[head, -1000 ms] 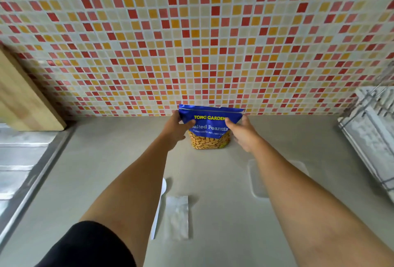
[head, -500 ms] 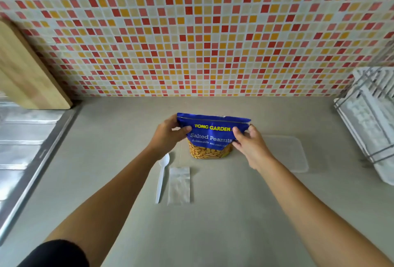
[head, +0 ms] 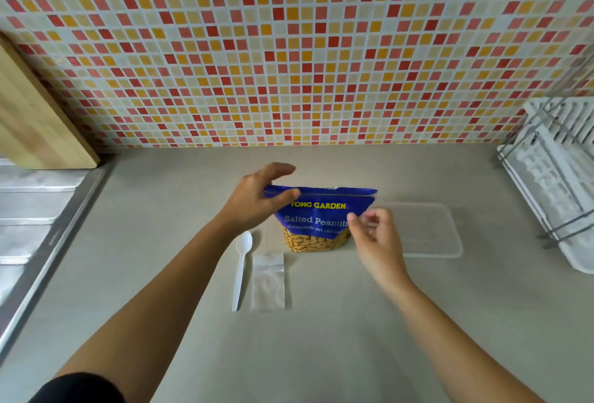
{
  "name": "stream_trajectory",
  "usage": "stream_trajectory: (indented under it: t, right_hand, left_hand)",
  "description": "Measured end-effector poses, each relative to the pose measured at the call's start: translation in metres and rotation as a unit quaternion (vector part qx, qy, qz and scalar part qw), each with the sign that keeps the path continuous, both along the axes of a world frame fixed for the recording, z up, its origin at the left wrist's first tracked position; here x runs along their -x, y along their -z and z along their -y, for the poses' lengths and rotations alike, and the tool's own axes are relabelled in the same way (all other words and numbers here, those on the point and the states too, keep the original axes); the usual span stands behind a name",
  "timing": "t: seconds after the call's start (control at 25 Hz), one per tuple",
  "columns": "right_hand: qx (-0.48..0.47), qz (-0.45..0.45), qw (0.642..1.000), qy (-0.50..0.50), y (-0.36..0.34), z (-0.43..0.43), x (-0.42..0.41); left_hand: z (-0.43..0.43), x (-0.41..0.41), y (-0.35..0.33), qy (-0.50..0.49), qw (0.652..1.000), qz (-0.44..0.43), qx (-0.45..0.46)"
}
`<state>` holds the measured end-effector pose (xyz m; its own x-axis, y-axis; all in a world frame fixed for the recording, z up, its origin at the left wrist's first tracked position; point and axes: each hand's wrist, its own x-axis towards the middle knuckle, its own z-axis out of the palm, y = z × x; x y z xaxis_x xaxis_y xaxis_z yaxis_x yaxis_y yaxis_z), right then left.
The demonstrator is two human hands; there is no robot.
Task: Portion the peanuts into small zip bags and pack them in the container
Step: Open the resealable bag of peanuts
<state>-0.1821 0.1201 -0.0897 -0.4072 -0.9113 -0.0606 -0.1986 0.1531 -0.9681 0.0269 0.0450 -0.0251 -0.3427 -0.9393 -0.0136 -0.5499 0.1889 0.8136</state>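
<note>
A blue bag of salted peanuts (head: 316, 219) stands upright on the grey counter, its top strip folded over. My left hand (head: 257, 200) is at the bag's top left corner, thumb against the front and fingers spread apart behind it. My right hand (head: 376, 235) hovers just off the bag's right side, blurred, fingers loosely curled and holding nothing. An empty small zip bag (head: 268, 280) lies flat in front of the peanut bag, with a white plastic spoon (head: 241, 267) to its left. A clear rectangular container (head: 427, 229) sits right of the peanut bag.
A white dish rack (head: 556, 177) stands at the right edge. On the left, a steel sink drainboard (head: 29, 209) runs along the counter and a wooden cutting board (head: 35, 119) leans on the tiled wall.
The peanut bag was drawn nearer from the wall and set down behind the zip bag. My right hand has come off it, and my left hand's grip has loosened.
</note>
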Motion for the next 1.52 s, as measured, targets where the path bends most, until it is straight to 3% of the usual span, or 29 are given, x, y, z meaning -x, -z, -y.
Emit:
stream_trajectory:
  t: [0.12, 0.24, 0.44, 0.6, 0.92, 1.04, 1.12, 1.24, 1.52]
  right_hand:
    - [-0.081, 0.116, 0.985, -0.100, -0.014, 0.010, -0.019]
    - [-0.146, 0.129, 0.977, -0.084, -0.032, 0.033, -0.024]
    - [-0.178, 0.057, 0.977, -0.102, -0.048, 0.051, -0.020]
    - [-0.177, 0.169, 0.961, -0.126, -0.050, 0.052, -0.018]
    - [-0.170, 0.184, 0.957, -0.143, -0.049, 0.050, -0.016]
    - [-0.151, 0.171, 0.962, -0.151, -0.046, 0.049, -0.017]
    - [-0.142, 0.151, 0.967, -0.149, -0.045, 0.047, -0.019]
    - [-0.131, 0.088, 0.981, -0.108, -0.044, 0.047, -0.023]
    - [-0.081, -0.012, 0.993, -0.082, -0.051, 0.032, -0.030]
  left_hand:
    - [0.014, 0.009, -0.009, 0.086, 0.981, 0.159, 0.063]
    - [0.014, 0.009, -0.009, 0.094, 0.972, 0.198, 0.085]
    - [0.009, 0.009, -0.019, 0.118, 0.981, 0.146, -0.046]
    - [0.017, 0.013, -0.022, 0.059, 0.974, -0.014, -0.218]
    - [0.042, 0.028, -0.019, 0.112, 0.945, -0.029, -0.307]
    - [0.042, 0.034, -0.018, 0.111, 0.961, 0.009, -0.253]
    - [0.042, 0.037, -0.020, 0.121, 0.977, 0.100, -0.144]
    - [0.041, 0.043, -0.022, 0.159, 0.960, 0.230, 0.032]
    - [0.050, 0.040, -0.021, 0.106, 0.938, 0.300, 0.135]
